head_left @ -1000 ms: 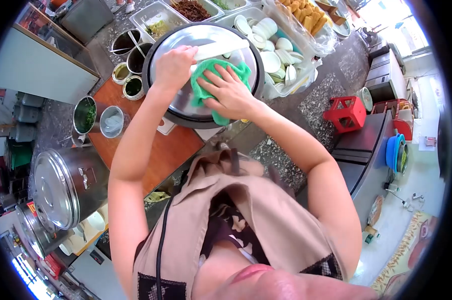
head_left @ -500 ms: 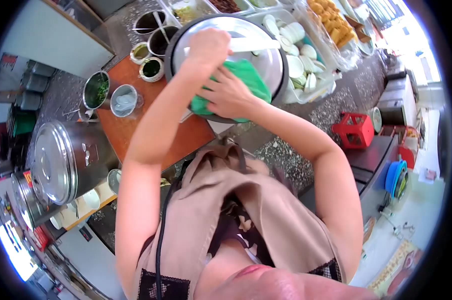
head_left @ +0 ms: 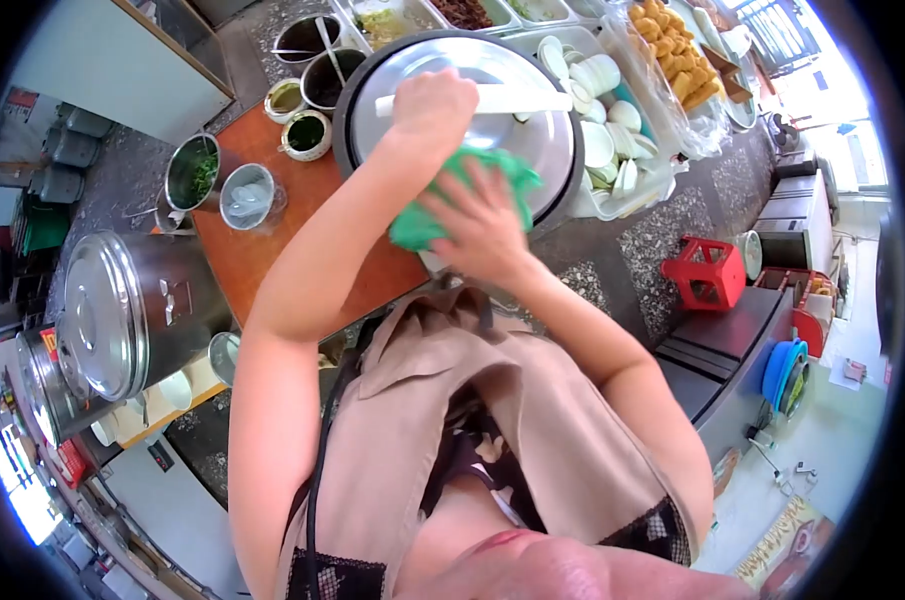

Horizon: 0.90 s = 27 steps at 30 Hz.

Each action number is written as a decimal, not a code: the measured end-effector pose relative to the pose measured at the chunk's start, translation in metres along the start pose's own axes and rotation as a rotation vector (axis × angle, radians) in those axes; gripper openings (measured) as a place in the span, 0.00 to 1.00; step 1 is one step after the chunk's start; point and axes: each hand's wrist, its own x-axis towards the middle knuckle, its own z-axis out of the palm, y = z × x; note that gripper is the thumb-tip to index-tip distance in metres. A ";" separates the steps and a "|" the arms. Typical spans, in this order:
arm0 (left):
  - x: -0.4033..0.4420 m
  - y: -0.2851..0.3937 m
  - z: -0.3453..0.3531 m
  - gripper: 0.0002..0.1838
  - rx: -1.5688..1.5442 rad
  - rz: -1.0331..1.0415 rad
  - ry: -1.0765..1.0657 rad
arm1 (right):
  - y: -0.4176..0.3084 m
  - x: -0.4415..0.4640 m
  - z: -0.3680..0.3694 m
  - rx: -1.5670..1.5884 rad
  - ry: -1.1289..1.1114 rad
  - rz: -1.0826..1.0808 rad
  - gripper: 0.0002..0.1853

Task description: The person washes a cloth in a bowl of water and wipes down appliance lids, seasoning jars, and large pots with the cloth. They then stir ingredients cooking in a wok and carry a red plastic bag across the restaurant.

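A round metal lid [head_left: 542, 150] with a dark rim and a long white handle bar [head_left: 527, 98] lies at top centre. My left hand [head_left: 434, 108] is wrapped round the left part of that bar. On the near side of the lid, my right hand [head_left: 480, 222] presses flat on a green cloth [head_left: 517, 180], its fingers spread and blurred by motion. The cloth reaches over the lid's near rim.
An orange-brown board [head_left: 262, 255] bears small jars and a clear cup [head_left: 248, 197]. To the right of the lid stands a bin of sliced white pieces [head_left: 599, 145]. A red stool [head_left: 707, 274] is further right; large steel pots [head_left: 107, 315] stand left.
The view has shifted, so the lid sits further right in it. My left hand has turned over the bar, with its forearm more slanted. My right hand and the cloth have moved to the lid's near edge.
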 end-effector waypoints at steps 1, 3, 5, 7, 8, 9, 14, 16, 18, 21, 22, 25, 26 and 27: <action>-0.002 -0.001 0.000 0.04 -0.007 0.009 0.030 | 0.021 -0.013 -0.010 -0.054 0.033 0.084 0.29; -0.006 -0.001 -0.003 0.05 -0.016 0.012 0.062 | 0.080 -0.034 -0.014 -0.082 0.155 0.247 0.28; -0.005 0.000 -0.003 0.05 -0.036 0.015 0.074 | 0.131 -0.025 -0.023 0.167 0.160 0.287 0.26; -0.006 0.000 0.000 0.06 -0.052 0.058 0.136 | 0.192 0.009 -0.028 0.380 0.007 0.140 0.23; -0.007 0.001 0.000 0.06 -0.047 0.050 0.135 | 0.213 0.027 -0.024 0.469 -0.001 0.194 0.23; -0.007 0.002 0.000 0.07 -0.034 0.059 0.167 | 0.237 0.053 -0.022 0.512 -0.099 0.125 0.23; -0.005 0.005 -0.001 0.15 -0.008 -0.008 0.118 | 0.238 0.193 0.001 0.575 -0.548 -0.134 0.23; -0.004 0.006 -0.002 0.15 -0.003 -0.044 0.111 | 0.188 0.233 0.022 0.492 -0.642 -0.412 0.23; -0.004 0.007 0.002 0.16 -0.041 -0.050 0.150 | 0.127 0.245 0.062 0.447 -0.634 -0.865 0.22; -0.005 0.008 0.004 0.17 -0.008 -0.066 0.170 | 0.098 0.253 0.076 0.358 -0.571 -1.142 0.22; -0.005 0.009 0.003 0.17 -0.024 -0.074 0.181 | 0.103 0.255 0.071 0.334 -0.575 -1.162 0.23; -0.007 0.012 -0.002 0.18 -0.046 -0.100 0.158 | 0.154 0.255 0.062 0.304 -0.445 -0.814 0.25; -0.007 0.013 -0.002 0.18 -0.043 -0.111 0.157 | 0.181 0.252 0.055 0.310 -0.382 -0.730 0.27; -0.007 0.013 -0.004 0.19 -0.044 -0.109 0.167 | 0.208 0.240 0.047 0.299 -0.344 -0.592 0.28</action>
